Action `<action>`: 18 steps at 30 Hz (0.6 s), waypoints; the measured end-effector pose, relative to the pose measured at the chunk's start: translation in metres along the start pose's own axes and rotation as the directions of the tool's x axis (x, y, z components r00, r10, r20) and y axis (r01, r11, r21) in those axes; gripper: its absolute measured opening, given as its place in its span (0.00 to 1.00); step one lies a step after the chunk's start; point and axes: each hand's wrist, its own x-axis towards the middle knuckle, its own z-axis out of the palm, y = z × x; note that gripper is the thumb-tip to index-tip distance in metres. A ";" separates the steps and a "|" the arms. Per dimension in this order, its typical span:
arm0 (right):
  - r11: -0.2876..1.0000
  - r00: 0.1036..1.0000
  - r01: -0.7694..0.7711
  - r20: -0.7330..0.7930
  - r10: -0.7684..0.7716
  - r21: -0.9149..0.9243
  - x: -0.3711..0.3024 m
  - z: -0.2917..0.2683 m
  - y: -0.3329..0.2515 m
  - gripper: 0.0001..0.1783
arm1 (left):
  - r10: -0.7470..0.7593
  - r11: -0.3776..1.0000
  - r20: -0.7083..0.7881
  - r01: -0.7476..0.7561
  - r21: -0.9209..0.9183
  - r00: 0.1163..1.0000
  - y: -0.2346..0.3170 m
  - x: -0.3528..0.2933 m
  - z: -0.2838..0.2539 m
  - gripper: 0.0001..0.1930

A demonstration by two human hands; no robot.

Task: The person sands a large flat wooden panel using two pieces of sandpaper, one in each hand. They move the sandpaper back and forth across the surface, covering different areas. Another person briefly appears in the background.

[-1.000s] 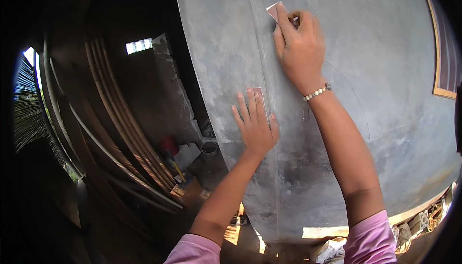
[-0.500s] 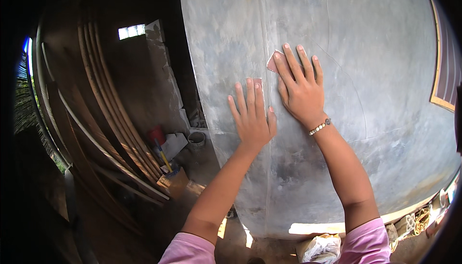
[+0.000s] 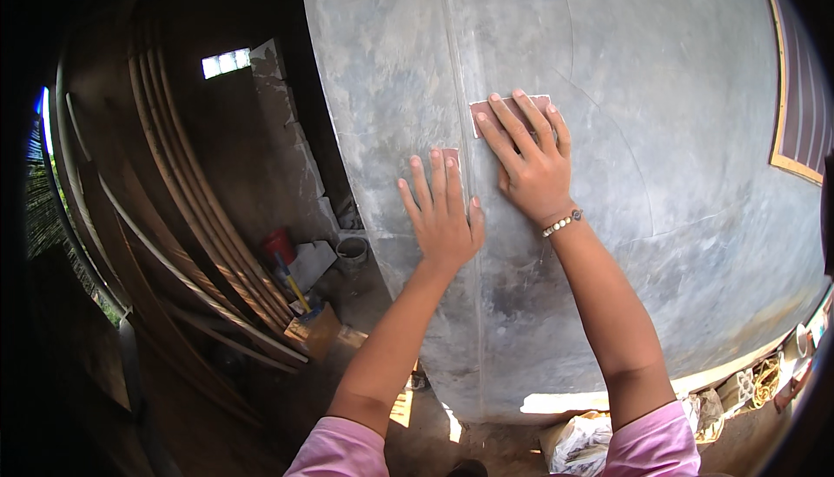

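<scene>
My right hand [image 3: 533,161] holds a reddish-brown piece of sandpaper [image 3: 543,103] against a grey plastered wall [image 3: 660,60], fingers spread and slightly bent over it. A beaded bracelet [image 3: 560,223] circles that wrist. Lower and to the left, my left hand [image 3: 443,216] presses another piece of sandpaper [image 3: 450,156] to the same wall with its fingers stretched out. Most of this second piece is hidden under the hand. A vertical seam [image 3: 467,129] runs down the plaster between the two hands.
Left of the wall's edge lies a dark space with several long poles [image 3: 195,173], a bucket [image 3: 352,252] and a cardboard box [image 3: 314,333]. A wood-framed panel [image 3: 795,108] is at the far right. A white bag [image 3: 580,442] sits at the wall's foot.
The right hand's sandpaper has turned from slanted to nearly level, and that hand has shifted slightly down and tilted left. My left hand stays pressed beside the seam. The view has shifted slightly.
</scene>
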 end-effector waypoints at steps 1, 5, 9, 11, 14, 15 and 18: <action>1.000 1.000 0.010 0.004 -0.010 -0.006 0.000 0.000 0.000 0.28 | 0.000 1.000 0.003 0.000 0.001 1.000 0.000 -0.004 0.000 0.39; 0.999 0.999 0.020 0.029 -0.021 0.044 0.003 -0.002 0.001 0.27 | 0.036 0.999 0.006 -0.036 0.007 0.999 0.000 -0.021 0.000 0.39; 0.993 1.000 0.011 0.022 -0.014 0.116 0.005 -0.002 0.000 0.26 | 0.061 0.998 -0.026 -0.061 0.018 0.998 -0.001 -0.035 0.001 0.39; 0.994 1.000 0.018 0.014 -0.019 0.111 0.006 -0.002 -0.001 0.26 | 0.060 0.998 -0.014 -0.060 0.031 0.998 -0.001 -0.039 0.002 0.38; 0.995 1.000 0.018 0.012 -0.019 0.096 0.005 -0.002 -0.003 0.26 | 0.057 0.998 -0.010 -0.056 0.042 0.998 -0.001 -0.042 0.003 0.38; 0.995 1.000 0.016 0.015 -0.017 0.096 0.005 -0.002 -0.003 0.26 | 0.055 0.998 -0.008 -0.054 0.037 0.998 -0.001 -0.042 0.002 0.38; 0.994 1.000 0.000 0.012 -0.001 0.105 0.004 -0.001 -0.004 0.26 | 0.055 0.998 0.013 -0.056 0.029 0.998 0.000 -0.042 0.001 0.38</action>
